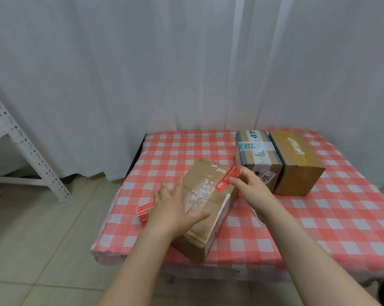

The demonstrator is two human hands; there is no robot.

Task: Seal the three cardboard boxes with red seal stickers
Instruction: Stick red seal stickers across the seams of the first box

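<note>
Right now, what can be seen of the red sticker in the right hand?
The red seal sticker is a narrow, paper-like strip with white print too small to read and a white logo at its near end. The right hand pinches its long edge, holding it slanted over the right top edge of the nearest cardboard box. Whether it touches the box cannot be told.

We log: first box (200, 235) under left hand (175, 206), sticker stack (143, 212) left of it; sticker (227, 178) in right hand (250, 188), second box (256, 151), third box (297, 164) beyond.

White curtain (142, 62), tiled floor (43, 239)
</note>
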